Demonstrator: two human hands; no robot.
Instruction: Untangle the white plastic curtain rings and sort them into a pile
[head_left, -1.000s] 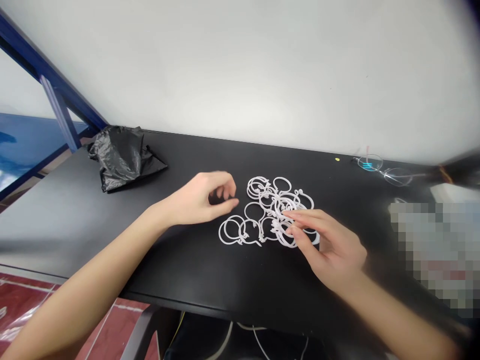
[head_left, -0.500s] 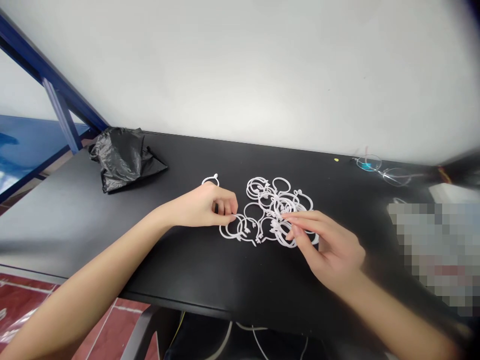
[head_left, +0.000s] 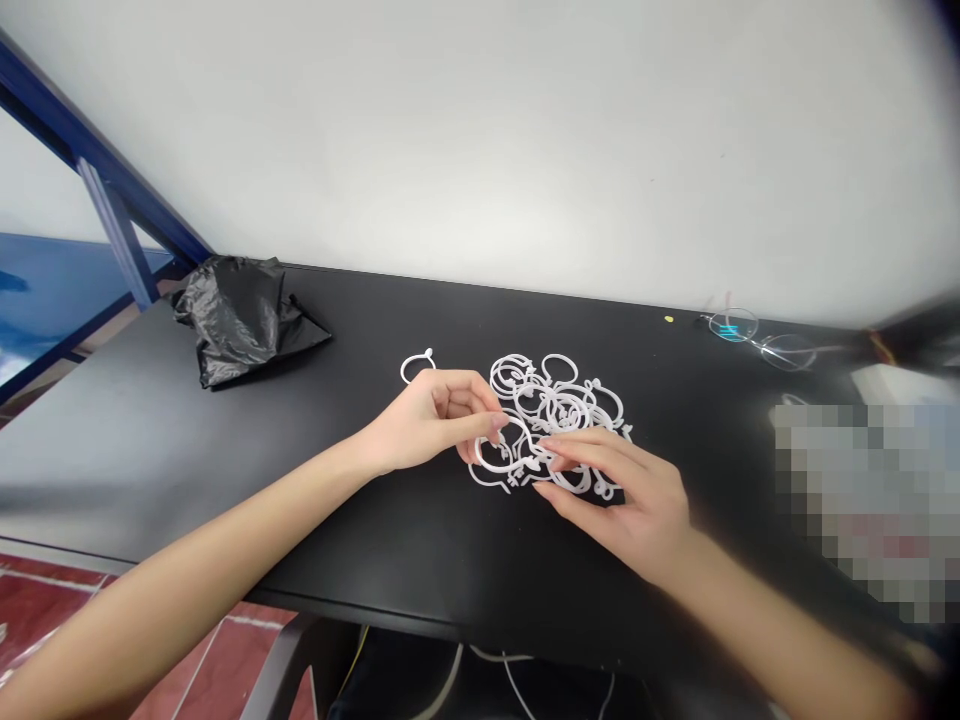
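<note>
My left hand (head_left: 448, 420) pinches a white plastic shower curtain ring (head_left: 501, 469) between thumb and fingers, raised a little over the other rings. The ring's open ends point right, towards my right hand (head_left: 626, 495). That hand has its thumb and fingers apart around the ring's end side; whether a fingertip touches the ring I cannot tell. Beneath and behind both hands lies a loose pile of similar white rings (head_left: 568, 410), partly covered by my fingers. A single white ring (head_left: 403, 372) lies apart, just behind my left hand.
On the black table (head_left: 360, 540), a crumpled black plastic bag (head_left: 240, 320) lies at the back left. Eyeglasses (head_left: 786, 352) rest at the back right near the wall, with a small yellow bit (head_left: 669, 319) beside them. A blurred-out object (head_left: 862, 500) sits on the right.
My left hand has moved right and lifted a ring from the pile's left side. My right hand has shifted left towards that ring, its thumb and fingers now spread.
</note>
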